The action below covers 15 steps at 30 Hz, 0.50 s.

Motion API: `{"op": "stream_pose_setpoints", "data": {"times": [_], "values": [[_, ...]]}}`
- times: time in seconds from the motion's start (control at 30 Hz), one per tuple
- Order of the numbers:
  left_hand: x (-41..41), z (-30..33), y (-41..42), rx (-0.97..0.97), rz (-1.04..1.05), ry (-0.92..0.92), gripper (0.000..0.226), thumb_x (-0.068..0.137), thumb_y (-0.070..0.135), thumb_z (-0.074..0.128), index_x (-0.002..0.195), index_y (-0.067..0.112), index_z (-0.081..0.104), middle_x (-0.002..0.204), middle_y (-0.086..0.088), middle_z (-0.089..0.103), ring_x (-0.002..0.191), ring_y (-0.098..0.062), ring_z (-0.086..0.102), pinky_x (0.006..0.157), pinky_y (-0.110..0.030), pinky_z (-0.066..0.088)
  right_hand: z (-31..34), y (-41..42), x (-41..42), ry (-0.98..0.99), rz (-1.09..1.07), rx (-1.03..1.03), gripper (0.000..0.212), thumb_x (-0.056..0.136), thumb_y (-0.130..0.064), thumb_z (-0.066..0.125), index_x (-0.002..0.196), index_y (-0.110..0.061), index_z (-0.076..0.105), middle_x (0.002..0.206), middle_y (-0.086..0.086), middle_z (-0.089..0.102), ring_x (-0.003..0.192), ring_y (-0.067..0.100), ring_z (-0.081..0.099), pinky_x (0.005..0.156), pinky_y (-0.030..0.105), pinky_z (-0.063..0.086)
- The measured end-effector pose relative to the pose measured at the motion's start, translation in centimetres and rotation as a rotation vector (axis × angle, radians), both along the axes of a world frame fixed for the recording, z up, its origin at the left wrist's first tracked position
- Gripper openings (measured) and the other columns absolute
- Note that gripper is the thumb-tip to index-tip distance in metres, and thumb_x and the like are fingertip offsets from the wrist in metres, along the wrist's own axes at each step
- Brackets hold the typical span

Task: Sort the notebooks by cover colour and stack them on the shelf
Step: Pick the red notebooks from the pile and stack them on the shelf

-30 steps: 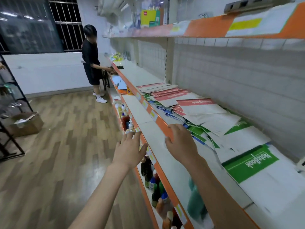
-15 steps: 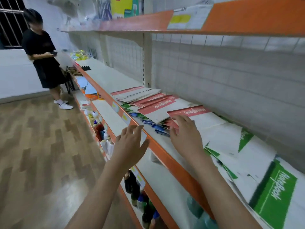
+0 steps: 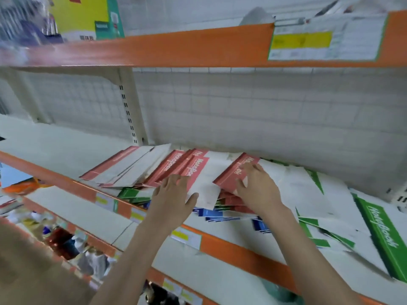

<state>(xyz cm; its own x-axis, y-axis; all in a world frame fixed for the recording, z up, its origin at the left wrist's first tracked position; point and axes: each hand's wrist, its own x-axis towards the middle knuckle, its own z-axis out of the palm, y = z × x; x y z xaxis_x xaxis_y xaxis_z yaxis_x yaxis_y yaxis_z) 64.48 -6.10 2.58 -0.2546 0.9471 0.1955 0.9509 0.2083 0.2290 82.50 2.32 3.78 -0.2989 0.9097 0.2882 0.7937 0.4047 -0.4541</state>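
On the shelf (image 3: pixel 66 150), red notebook (image 3: pixel 236 170) lengthwise toward the wall, right hand (image 3: pixel 257 190) fingers (image 3: pixel 250 167) spread flat on it.

Bottles (image 3: pixel 66 241) on lower shelf; yellow box (image 3: pixel 79 16) above.

We observe a white shelf (image 3: pixel 55 148) with an orange front edge across the middle of the frame, carrying a loose spread of notebooks. Red-banded notebooks (image 3: pixel 176 166) lie at centre; green-banded notebooks (image 3: pixel 383 230) lie at lower right; blue-banded notebooks (image 3: pixel 209 213) show beneath the pile at centre. The left hand (image 3: pixel 174 199) rests flat, fingers straight, on a white cover. The right hand (image 3: pixel 256 187) lies with fingers spread on a red notebook (image 3: pixel 231 175). An upper shelf (image 3: pixel 176 48) with a price label (image 3: pixel 326 40) crosses the top. Blurred bottles (image 3: pixel 63 238) stand at lower left.
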Motion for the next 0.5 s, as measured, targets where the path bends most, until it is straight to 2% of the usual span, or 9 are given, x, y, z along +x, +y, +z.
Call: {"op": "stream_pose_setpoints", "data": {"times": [0.27,0.5], "values": [[-1.1,-0.9,4.8,-0.003,-0.19,-0.047,0.051,0.097,0.044,0.04,0.144,0.026,0.031,0.147,-0.001,0.032,0.138,-0.021,0.026,0.112,-0.038,0.025,-0.7,2.2,0.1,-0.05,-0.148,-0.027,0.033,0.092,-0.022,0.049,0.124,-0.015,0.052,0.113,0.007,0.054,0.098,0.026,0.058,0.078,0.032,0.048],[-2.9,-0.5,8.5,-0.026,-0.186,-0.06,0.048,0.096,0.044,0.041,0.139,0.024,0.037,0.144,-0.001,0.038,0.134,-0.023,0.032,0.108,-0.042,0.032,-0.6,5.6,-2.4,0.002,-0.116,-0.028,0.021,0.089,-0.017,0.047,0.107,-0.014,0.057,0.108,0.006,0.057,0.094,0.026,0.059,0.068,0.031,0.045]]}}
